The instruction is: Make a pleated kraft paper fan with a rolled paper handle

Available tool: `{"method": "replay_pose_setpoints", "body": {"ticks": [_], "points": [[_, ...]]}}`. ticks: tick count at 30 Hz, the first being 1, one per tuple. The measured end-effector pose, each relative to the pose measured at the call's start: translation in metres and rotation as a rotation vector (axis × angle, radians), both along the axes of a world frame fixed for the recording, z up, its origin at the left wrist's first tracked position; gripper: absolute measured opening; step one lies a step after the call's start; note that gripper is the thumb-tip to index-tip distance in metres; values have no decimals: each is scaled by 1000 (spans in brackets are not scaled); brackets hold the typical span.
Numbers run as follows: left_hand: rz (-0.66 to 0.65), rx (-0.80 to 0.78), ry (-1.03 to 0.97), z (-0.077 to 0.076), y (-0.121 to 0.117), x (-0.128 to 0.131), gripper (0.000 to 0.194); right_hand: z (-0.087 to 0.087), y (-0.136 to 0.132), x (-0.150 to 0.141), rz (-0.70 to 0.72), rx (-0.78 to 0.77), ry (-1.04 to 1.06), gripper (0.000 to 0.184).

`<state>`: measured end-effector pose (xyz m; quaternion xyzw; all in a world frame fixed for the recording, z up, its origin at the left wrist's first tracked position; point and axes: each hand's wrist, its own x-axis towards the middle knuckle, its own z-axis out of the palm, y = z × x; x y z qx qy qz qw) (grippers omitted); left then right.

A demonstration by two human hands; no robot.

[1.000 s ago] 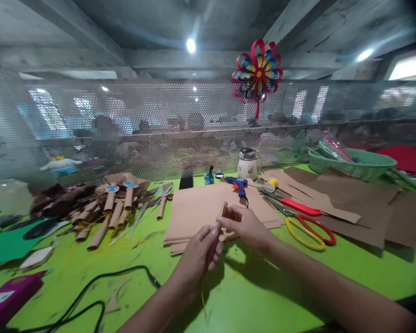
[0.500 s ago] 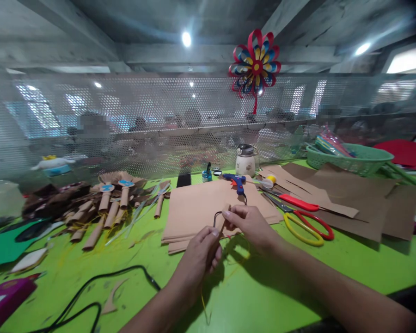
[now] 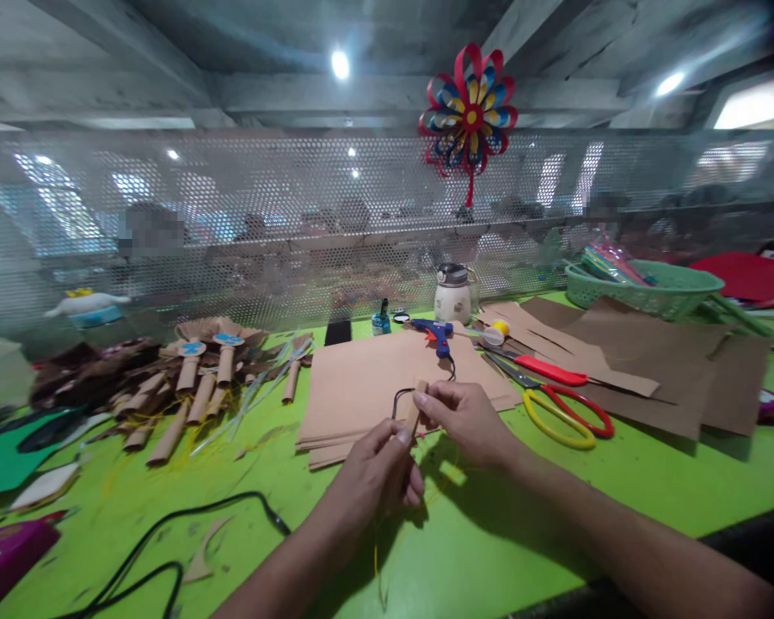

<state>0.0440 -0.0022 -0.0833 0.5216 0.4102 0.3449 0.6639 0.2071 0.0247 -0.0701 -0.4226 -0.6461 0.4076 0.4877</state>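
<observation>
Between my hands is a small narrow piece of brown paper, perhaps a strip or roll. My left hand grips its lower end with the thumb on top, fingers curled and partly hidden underneath. At the upper end, my right hand pinches the paper between thumb and fingers. Thin yellow strands hang below my left hand. Just beyond, a stack of brown paper sheets lies on the green table, with a blue glue gun on it.
To the right lie scissors with red and yellow handles, a red-handled cutter, brown sheets and a green basket. Paper-roll pieces are heaped left. A black cable crosses the front left; a jar stands behind.
My left fingers have shifted slightly under the paper, which has turned a little so more of its face shows. My right hand keeps its pinch. The whole view has shifted slightly.
</observation>
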Motion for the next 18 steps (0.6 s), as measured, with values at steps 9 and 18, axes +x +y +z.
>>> {"method": "replay_pose_setpoints", "body": {"ticks": [9,18], "points": [[74,-86,-126,7,2,-3,34,-1,-5,-1,0,25,-32,32],[76,-39,-91,0,2,-2,31,0,-8,-4,82,20,-50,33]]}}
